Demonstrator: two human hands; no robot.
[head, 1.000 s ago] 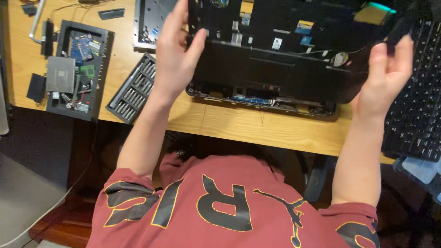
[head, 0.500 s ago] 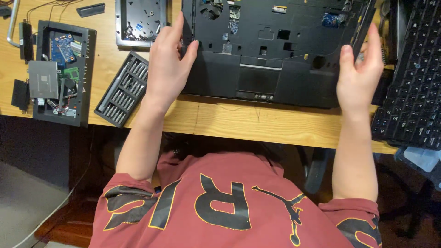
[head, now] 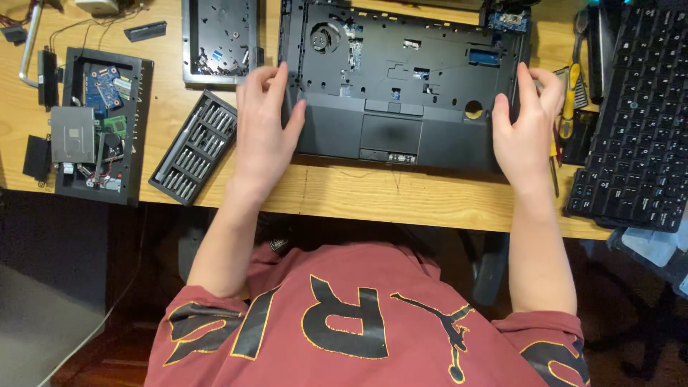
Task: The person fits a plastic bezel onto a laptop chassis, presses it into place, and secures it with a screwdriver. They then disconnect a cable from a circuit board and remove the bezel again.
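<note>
A black laptop base (head: 401, 86) with its keyboard removed lies flat on the wooden desk (head: 401, 204), palm rest and touchpad toward me, fan and inner frame exposed. My left hand (head: 264, 129) grips its left edge, fingers laid over the frame. My right hand (head: 527, 125) holds the right edge, fingers curled around the side. Both forearms reach out from my red shirt with black lettering.
A black screwdriver bit case (head: 193, 147) lies open left of my left hand. Further left sits a black tray of circuit boards and parts (head: 97, 125). A black panel (head: 218, 43) lies behind. A loose keyboard (head: 634, 122) and a yellow-handled tool (head: 570, 100) are at the right.
The laptop base, tilted up in both hands a second ago, has come down flat on the desk. My hands have settled onto its left and right edges.
</note>
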